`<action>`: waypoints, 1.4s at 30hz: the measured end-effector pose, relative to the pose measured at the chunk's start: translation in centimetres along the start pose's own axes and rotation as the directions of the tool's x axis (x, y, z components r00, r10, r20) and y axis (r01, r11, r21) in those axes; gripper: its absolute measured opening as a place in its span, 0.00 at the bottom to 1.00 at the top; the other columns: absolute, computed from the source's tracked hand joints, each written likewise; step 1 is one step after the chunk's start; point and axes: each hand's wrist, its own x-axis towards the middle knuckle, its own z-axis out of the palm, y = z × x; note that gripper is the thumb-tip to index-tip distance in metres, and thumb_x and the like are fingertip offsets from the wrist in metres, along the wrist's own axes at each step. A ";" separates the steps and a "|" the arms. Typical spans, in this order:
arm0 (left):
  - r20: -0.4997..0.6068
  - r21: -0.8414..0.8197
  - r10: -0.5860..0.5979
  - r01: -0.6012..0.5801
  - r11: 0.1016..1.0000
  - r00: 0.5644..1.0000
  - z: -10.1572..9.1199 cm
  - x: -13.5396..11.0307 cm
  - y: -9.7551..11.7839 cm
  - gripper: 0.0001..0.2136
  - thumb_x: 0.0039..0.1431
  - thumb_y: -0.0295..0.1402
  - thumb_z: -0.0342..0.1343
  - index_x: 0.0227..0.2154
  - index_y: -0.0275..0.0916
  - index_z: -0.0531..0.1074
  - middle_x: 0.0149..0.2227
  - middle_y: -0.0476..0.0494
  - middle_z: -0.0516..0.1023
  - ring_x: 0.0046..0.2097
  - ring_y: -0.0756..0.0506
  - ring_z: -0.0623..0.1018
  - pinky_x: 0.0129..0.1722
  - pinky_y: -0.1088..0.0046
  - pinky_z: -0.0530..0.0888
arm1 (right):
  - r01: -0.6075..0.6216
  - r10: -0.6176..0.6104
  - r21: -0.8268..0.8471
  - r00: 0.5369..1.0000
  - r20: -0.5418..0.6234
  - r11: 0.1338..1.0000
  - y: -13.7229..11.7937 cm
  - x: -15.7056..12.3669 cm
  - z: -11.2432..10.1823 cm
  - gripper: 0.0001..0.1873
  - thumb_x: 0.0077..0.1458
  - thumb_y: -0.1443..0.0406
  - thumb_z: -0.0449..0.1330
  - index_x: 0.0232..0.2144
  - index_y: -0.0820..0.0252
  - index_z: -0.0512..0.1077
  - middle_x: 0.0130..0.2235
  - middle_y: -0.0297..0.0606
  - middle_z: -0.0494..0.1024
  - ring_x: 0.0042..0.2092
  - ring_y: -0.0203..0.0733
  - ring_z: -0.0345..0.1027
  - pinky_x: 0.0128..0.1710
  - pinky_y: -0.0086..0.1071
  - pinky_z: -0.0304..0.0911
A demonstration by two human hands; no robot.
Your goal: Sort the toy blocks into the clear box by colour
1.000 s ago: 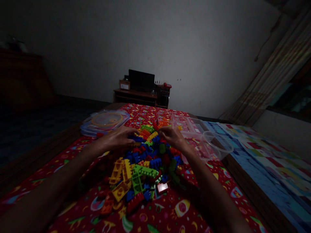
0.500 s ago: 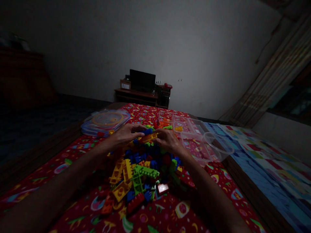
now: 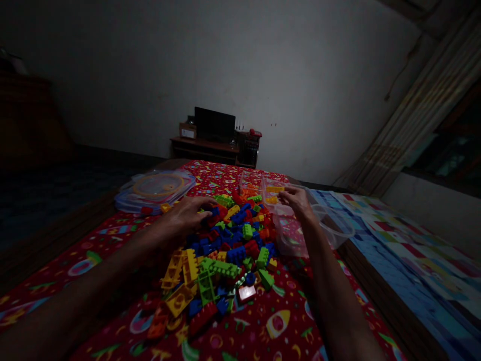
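A heap of mixed toy building bricks (image 3: 225,240) in yellow, green, blue, red and orange lies in front of me. At the heap's far left edge, my left hand (image 3: 188,214) has its thumb and fingers closed at a blue brick (image 3: 215,211); its grip is partly hidden. My right hand (image 3: 296,198) pinches a long yellow brick (image 3: 275,189) above a clear plastic divided box (image 3: 287,239). Another yellow brick (image 3: 271,199) is inside the box below it, and orange bricks (image 3: 250,191) fill part of the neighbouring compartment.
Clear lids with blue edges and a yellow ring (image 3: 160,185) lie at the left, a red brick (image 3: 146,210) by them. A red patterned cloth (image 3: 278,321) covers the surface. Blue bedding (image 3: 379,250) is to the right; a monitor (image 3: 215,125) stands at the far wall.
My right hand has moved right from the heap to over the clear box, carrying the yellow brick. My left hand has drawn slightly left and lower, with the blue brick at its fingertips.
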 end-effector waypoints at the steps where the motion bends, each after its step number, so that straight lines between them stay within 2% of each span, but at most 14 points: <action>1: -0.002 0.004 -0.001 0.001 1.000 1.000 0.0 0.0 -0.1 0.20 0.50 0.40 0.50 0.46 0.42 0.75 0.47 0.45 0.79 0.47 0.40 0.77 0.49 0.65 0.72 | -0.035 0.037 0.058 0.999 -0.036 0.998 0.5 0.2 -0.5 0.09 0.46 0.62 0.60 0.24 0.63 0.70 0.23 0.35 0.72 0.26 0.35 0.69 0.30 0.29 0.68; 6: 0.010 0.004 0.012 -0.012 1.000 1.000 0.3 0.1 -0.6 0.20 0.50 0.39 0.50 0.45 0.42 0.75 0.48 0.44 0.79 0.46 0.39 0.77 0.49 0.65 0.72 | -0.114 0.117 0.082 0.992 -0.039 0.990 0.9 0.2 -0.9 0.06 0.47 0.63 0.60 0.26 0.61 0.71 0.21 0.36 0.73 0.26 0.39 0.72 0.32 0.34 0.72; 10: 0.012 0.024 0.025 -0.025 0.999 1.000 0.8 0.4 -1.3 0.20 0.50 0.39 0.50 0.45 0.43 0.75 0.49 0.45 0.78 0.50 0.39 0.75 0.52 0.64 0.70 | -0.052 0.045 0.056 0.991 0.123 0.997 -0.7 -0.6 0.9 0.11 0.51 0.65 0.58 0.35 0.66 0.75 0.26 0.41 0.78 0.30 0.39 0.75 0.32 0.31 0.71; 13: 0.002 0.050 0.018 -0.018 0.999 1.000 1.2 0.5 -2.0 0.21 0.51 0.39 0.50 0.48 0.42 0.73 0.51 0.43 0.77 0.51 0.39 0.75 0.53 0.64 0.69 | 0.056 -0.036 -0.068 0.961 0.275 0.996 -1.9 -1.8 3.3 0.14 0.52 0.67 0.56 0.40 0.66 0.76 0.31 0.41 0.80 0.32 0.39 0.75 0.31 0.30 0.70; 16: -0.044 0.062 0.030 -0.027 0.998 0.999 1.4 0.5 -2.3 0.24 0.53 0.41 0.49 0.51 0.39 0.70 0.53 0.40 0.75 0.52 0.38 0.74 0.53 0.61 0.69 | 0.308 -0.196 -0.245 0.898 0.394 0.919 -2.4 -3.4 6.0 0.13 0.53 0.69 0.56 0.39 0.62 0.77 0.35 0.40 0.81 0.35 0.40 0.75 0.34 0.29 0.67; 19: -0.072 0.060 0.044 -0.040 0.997 0.996 1.2 0.5 -2.2 0.25 0.53 0.42 0.49 0.53 0.36 0.69 0.54 0.36 0.74 0.52 0.37 0.74 0.53 0.59 0.69 | 0.528 -0.351 -0.299 0.802 0.484 0.794 -2.3 -5.0 8.0 0.14 0.55 0.70 0.56 0.43 0.60 0.76 0.39 0.41 0.80 0.39 0.40 0.74 0.38 0.29 0.65; 24: -0.049 0.014 0.002 -0.001 1.000 0.999 0.8 0.6 -2.3 0.21 0.53 0.41 0.49 0.49 0.41 0.71 0.52 0.42 0.76 0.50 0.39 0.75 0.52 0.62 0.70 | 0.716 -0.480 -0.260 0.649 0.590 0.648 -1.7 -6.3 9.9 0.16 0.58 0.71 0.53 0.48 0.60 0.72 0.47 0.44 0.77 0.46 0.41 0.71 0.44 0.29 0.62; 26: -0.033 -0.001 0.004 -0.004 1.000 0.999 0.7 0.7 -2.4 0.20 0.52 0.39 0.49 0.48 0.42 0.73 0.50 0.42 0.77 0.50 0.39 0.76 0.52 0.62 0.70 | 0.725 -0.461 -0.299 0.646 0.608 0.621 -1.6 -6.5 10.1 0.17 0.58 0.72 0.52 0.48 0.60 0.72 0.46 0.44 0.77 0.45 0.40 0.71 0.42 0.28 0.61; 31: -0.001 0.006 0.031 -0.031 0.999 1.000 0.8 0.6 -2.7 0.19 0.52 0.34 0.48 0.45 0.42 0.75 0.49 0.43 0.78 0.50 0.40 0.76 0.51 0.65 0.71 | 0.650 -0.296 -0.493 0.730 0.616 0.578 -1.7 -6.5 9.6 0.22 0.59 0.70 0.51 0.55 0.61 0.67 0.36 0.44 0.79 0.36 0.41 0.73 0.35 0.29 0.61; 34: 0.003 0.027 0.058 -0.058 0.998 0.998 1.1 0.6 -2.7 0.19 0.53 0.35 0.47 0.45 0.40 0.76 0.48 0.42 0.79 0.49 0.40 0.77 0.49 0.66 0.72 | 0.635 -0.308 -0.523 0.753 0.581 0.568 -1.8 -6.4 9.5 0.22 0.60 0.70 0.50 0.56 0.60 0.67 0.40 0.45 0.79 0.38 0.42 0.73 0.38 0.30 0.63; 36: 0.014 0.048 0.078 -0.079 0.996 0.997 1.5 0.6 -2.7 0.19 0.54 0.35 0.47 0.45 0.39 0.76 0.47 0.41 0.79 0.48 0.40 0.77 0.49 0.66 0.72 | 0.694 -0.389 -0.477 0.708 0.590 0.540 -1.8 -6.3 9.7 0.22 0.60 0.71 0.50 0.55 0.58 0.67 0.48 0.45 0.77 0.47 0.43 0.70 0.45 0.32 0.63; 39: 0.023 0.054 0.104 -0.105 0.993 0.994 1.9 0.6 -2.3 0.18 0.52 0.35 0.49 0.44 0.39 0.76 0.45 0.41 0.80 0.47 0.40 0.77 0.49 0.65 0.71 | 0.825 -0.493 -0.358 0.552 0.672 0.437 -1.9 -6.2 10.1 0.24 0.59 0.74 0.49 0.56 0.56 0.67 0.58 0.43 0.67 0.58 0.45 0.59 0.55 0.37 0.58; 41: 0.025 0.010 0.100 -0.100 0.995 0.995 1.9 0.6 -2.1 0.18 0.52 0.36 0.51 0.45 0.39 0.75 0.45 0.42 0.80 0.46 0.41 0.78 0.48 0.66 0.72 | 0.865 -0.491 -0.304 0.482 0.725 0.401 -1.7 -6.3 10.3 0.28 0.58 0.77 0.47 0.57 0.54 0.64 0.61 0.41 0.63 0.59 0.44 0.57 0.56 0.38 0.58; 42: 0.037 -0.028 0.094 -0.093 0.995 0.995 1.8 0.6 -2.1 0.19 0.52 0.37 0.51 0.45 0.39 0.75 0.44 0.42 0.81 0.45 0.41 0.78 0.47 0.66 0.72 | 0.868 -0.476 -0.295 0.472 0.742 0.399 -1.5 -6.3 10.4 0.29 0.57 0.78 0.46 0.58 0.53 0.63 0.61 0.41 0.63 0.58 0.43 0.59 0.55 0.37 0.59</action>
